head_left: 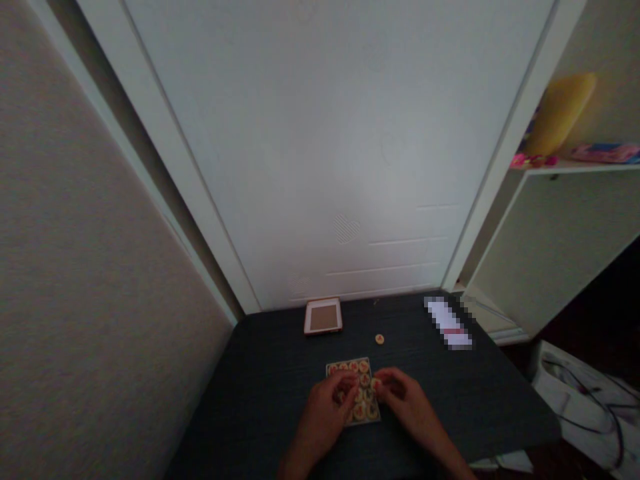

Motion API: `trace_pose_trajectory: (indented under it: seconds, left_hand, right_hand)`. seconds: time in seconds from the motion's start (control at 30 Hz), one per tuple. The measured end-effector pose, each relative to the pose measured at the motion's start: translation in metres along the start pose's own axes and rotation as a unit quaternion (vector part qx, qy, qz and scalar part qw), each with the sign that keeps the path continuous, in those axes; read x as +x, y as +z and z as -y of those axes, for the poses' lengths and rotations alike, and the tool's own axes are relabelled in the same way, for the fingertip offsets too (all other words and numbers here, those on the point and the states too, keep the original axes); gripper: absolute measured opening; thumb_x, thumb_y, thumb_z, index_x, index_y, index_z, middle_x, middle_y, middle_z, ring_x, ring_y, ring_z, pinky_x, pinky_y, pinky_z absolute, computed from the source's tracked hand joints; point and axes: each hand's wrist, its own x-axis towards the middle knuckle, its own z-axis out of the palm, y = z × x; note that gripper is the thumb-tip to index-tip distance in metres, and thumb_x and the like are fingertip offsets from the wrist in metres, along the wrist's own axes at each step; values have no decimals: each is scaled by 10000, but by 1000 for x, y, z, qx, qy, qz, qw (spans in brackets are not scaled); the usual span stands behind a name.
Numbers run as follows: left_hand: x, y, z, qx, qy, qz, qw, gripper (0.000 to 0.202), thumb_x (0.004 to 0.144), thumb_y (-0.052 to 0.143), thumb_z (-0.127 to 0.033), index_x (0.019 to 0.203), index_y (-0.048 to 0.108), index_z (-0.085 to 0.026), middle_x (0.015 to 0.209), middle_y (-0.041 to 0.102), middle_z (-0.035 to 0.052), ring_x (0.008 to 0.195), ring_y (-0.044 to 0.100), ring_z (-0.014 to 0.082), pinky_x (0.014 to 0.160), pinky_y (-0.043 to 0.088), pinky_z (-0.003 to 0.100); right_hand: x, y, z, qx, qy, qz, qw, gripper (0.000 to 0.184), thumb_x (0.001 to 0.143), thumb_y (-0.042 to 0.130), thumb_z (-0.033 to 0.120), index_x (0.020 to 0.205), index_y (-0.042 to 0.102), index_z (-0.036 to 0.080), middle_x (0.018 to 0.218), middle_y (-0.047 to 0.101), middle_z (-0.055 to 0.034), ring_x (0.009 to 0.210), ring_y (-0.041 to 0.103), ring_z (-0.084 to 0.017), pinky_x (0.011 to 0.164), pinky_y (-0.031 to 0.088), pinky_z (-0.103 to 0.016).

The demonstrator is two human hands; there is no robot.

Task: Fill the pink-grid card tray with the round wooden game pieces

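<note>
A small square tray [370, 419] of round xiangqi pieces lies on the dark table, with the pieces in rows and red marks on several. Over its left part, my left hand [327, 400] is closed, thumb and fingertips drawn together; whatever is between them is hidden. My right hand [403, 393] pinches one xiangqi piece [377, 384] by the tray's right edge. Farther back on the table rests a single loose piece [379, 339] with a red mark. My hands cover some of the tray's left side.
A shallow box lid [324, 319] with a pale border lies at the table's back edge. A blurred-out bright rectangle [450, 325] sits at the back right. Behind the table [265, 387] stands a white door panel [325, 167]. Cables [590, 393] lie over a white object at right.
</note>
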Motion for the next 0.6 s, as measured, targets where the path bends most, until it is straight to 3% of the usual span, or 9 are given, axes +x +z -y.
trace_pose_trajectory:
  seconds: [0.13,0.3,0.47,0.6]
  left_hand:
    - [2,8,-6,-5,1,12,1000,235,883,633,-398,1025,754,-256,1013,793,42,910,728,214,848,561,298]
    - [9,16,-14,-20,2,35,999,260,898,619,-444,996,758,-247,943,803,41,843,739,206,760,562,275]
    - [12,19,-11,-54,5,48,997,251,920,603,-428,1028,752,-257,959,806,39,858,745,208,778,563,283]
    - [10,18,-7,-57,13,50,997,247,943,570,-409,1014,758,-266,981,800,36,895,741,206,813,559,285]
  right_hand:
    - [-4,6,9,20,-3,17,1000,523,736,765,643,1025,715,210,951,753,-69,851,723,-245,773,586,-355]
    - [-5,11,18,15,-26,32,999,463,811,720,601,1072,705,218,1008,742,-79,894,727,-249,803,593,-363]
    - [-7,11,12,-92,-130,-19,987,308,895,664,472,1105,709,250,1158,675,-99,854,714,-217,789,597,-346]
    - [-8,9,10,-171,-174,-20,970,220,925,631,392,1081,721,266,1043,716,-79,857,698,-224,807,578,-341]
